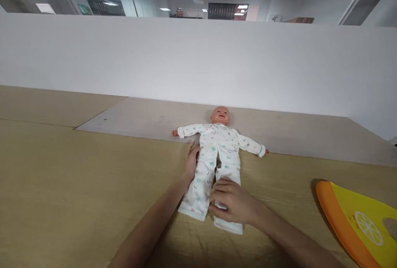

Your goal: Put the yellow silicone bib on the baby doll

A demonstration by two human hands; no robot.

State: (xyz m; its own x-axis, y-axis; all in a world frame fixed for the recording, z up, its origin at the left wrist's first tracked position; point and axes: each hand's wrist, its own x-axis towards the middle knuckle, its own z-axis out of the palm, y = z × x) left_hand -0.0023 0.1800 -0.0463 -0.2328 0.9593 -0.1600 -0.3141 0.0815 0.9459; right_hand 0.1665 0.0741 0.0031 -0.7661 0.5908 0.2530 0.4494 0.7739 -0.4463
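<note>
- Doll (221, 135): lies face-up on the table (77, 185), head far from the person and feet near. Its long axis runs away from the viewer, tilted slightly to the picture's right at the head end. The 2 arms are spread sideways, and the upper body rests on a grey sheet (139, 119).
- Left hand (191, 158): at the doll's waist on the picture's left side. The fingers are extended and laid flat against the cloth, and nothing is pinched.
- Right hand (233, 205): palm-down on the lower trouser leg on the picture's right, fingers curled across it towards the other leg. Whether the fingers pinch the fabric or only press on it cannot be told.
- Relation: both hands touch the doll. The right hand sits at the near, foot end and the left hand further up at mid-body, so the doll's length extends away from both wrists.
- Appearance: bare, smiling head and a white pyjama suit (214, 148) printed with small green and orange motifs. The trouser cuff (229, 227) lies flat below the right hand.
- Surroundings: an orange-and-yellow bib (356, 222) with a lemon-slice print lies well apart at the right. A white partition (198, 61) stands behind.
</note>
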